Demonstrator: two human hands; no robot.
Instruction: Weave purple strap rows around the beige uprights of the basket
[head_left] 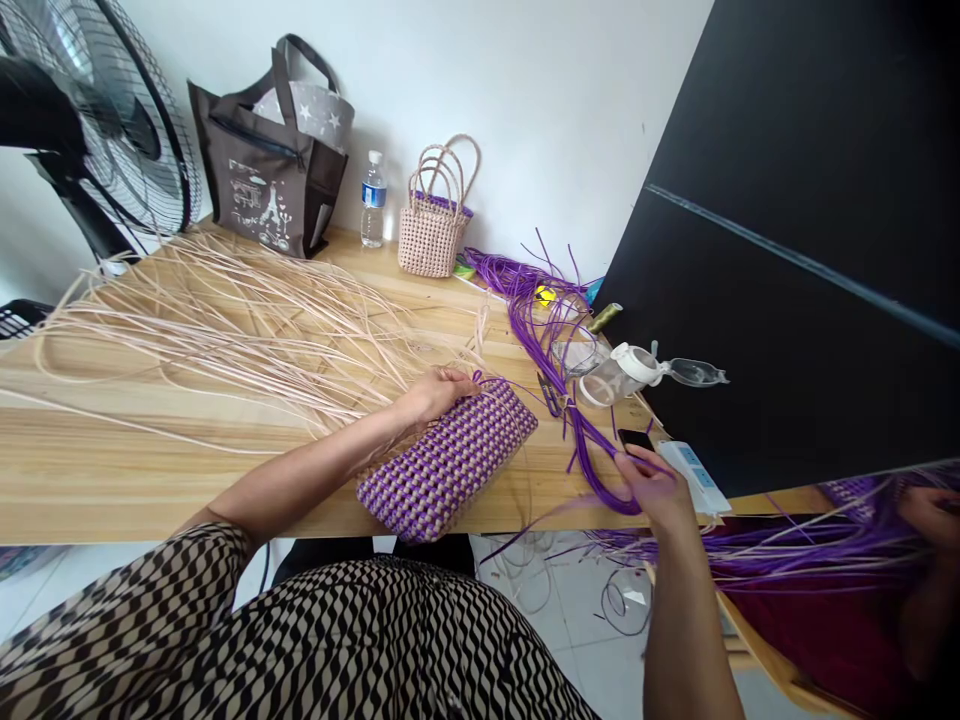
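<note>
A purple and beige woven piece (454, 460), like a basket base, lies at a slant near the table's front edge. My left hand (439, 392) is closed on its upper left edge, where a small purple loop sticks up by the fingertips. To the right, my right hand (654, 488) pinches a purple strand at the bend of a purple strand bundle (592, 470). That strand's loose end trails blurred to the left, over the table edge. Long pale strands (247, 330) fan out leftward from the woven piece, partly hidden behind my left forearm.
Small scissors (549, 394), a clear bottle (619, 375) with its lid flipped up and a phone (636, 440) lie near the bundle. Behind stand a finished small basket (431, 235), a water bottle (373, 200) and a brown bag (262, 170). A black partition (810, 240) rises at right; a co-worker's hand (930, 515) shows beyond it.
</note>
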